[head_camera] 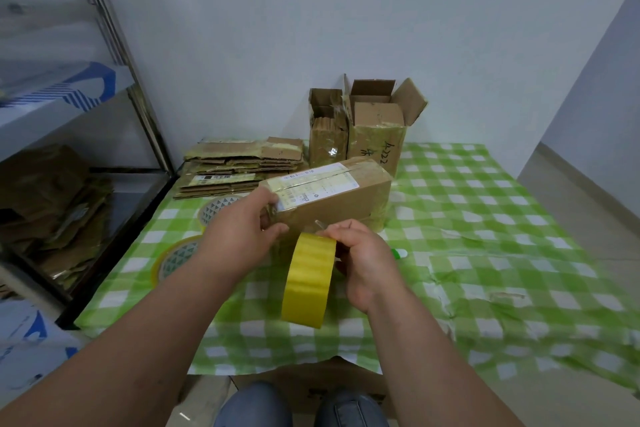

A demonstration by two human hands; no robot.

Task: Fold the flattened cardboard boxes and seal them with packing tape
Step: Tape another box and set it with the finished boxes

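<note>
1. Over the checked table (485, 218), the left hand (242, 229) grips the near end of a folded cardboard box (332, 194), fingers curled round its edge.
2. The right hand (363, 260) holds a yellow tape roll (308, 281) just below the box, thumb and fingers pinching near its free end.
3. Likely risk: the tape may lift crooked or stick to itself if the box tilts.
4. Flattened boxes (239, 166) wait behind, beside two spare rolls (180, 256).

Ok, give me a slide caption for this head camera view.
Left hand steadies a folded brown cardboard box while right hand holds a yellow packing tape roll.
</note>
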